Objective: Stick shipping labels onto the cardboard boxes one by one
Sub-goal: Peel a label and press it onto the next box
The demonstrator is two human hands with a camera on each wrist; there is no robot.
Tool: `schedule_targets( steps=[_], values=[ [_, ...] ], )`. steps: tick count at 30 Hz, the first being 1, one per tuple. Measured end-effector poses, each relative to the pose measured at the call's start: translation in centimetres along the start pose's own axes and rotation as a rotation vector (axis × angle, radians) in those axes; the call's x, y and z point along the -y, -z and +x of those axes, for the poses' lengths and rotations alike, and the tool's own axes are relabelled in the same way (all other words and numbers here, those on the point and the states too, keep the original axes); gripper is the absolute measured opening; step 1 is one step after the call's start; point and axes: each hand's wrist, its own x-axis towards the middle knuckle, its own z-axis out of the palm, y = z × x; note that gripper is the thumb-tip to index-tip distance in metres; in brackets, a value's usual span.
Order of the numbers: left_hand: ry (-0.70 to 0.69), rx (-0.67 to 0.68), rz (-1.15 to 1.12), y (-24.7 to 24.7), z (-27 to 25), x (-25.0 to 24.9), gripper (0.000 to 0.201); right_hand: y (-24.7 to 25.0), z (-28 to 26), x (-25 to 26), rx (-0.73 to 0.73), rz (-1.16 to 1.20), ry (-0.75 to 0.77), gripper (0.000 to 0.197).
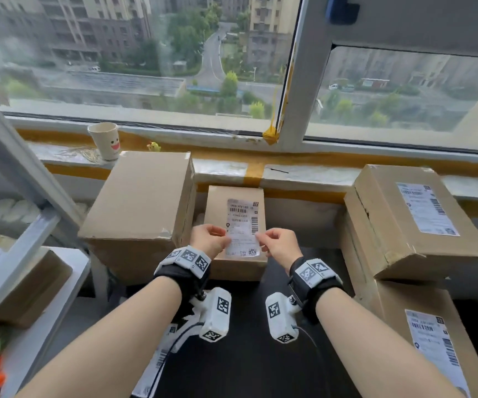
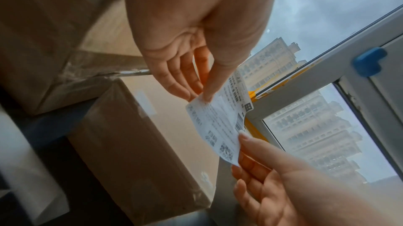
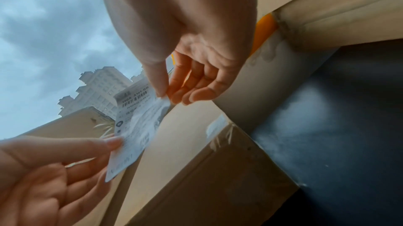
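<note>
A white shipping label hangs just above the top of a small cardboard box in the middle of the dark table. My left hand pinches its left edge between thumb and fingers. My right hand pinches its right edge the same way. In both wrist views the label sits lifted off the box, not flat on it.
A larger plain box stands left of the small one. Two labelled boxes are stacked at the right. A paper cup stands on the window sill. A white shelf with a box is at the left.
</note>
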Motion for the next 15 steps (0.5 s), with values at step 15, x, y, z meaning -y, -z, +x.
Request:
schedule_targets(
  steps=[15],
  values=[
    [0.096, -0.208, 0.125, -2.8, 5.9, 0.0, 0.021, -1.4, 7.3, 1.2, 0.071, -0.415, -0.093, 0.014]
  ],
)
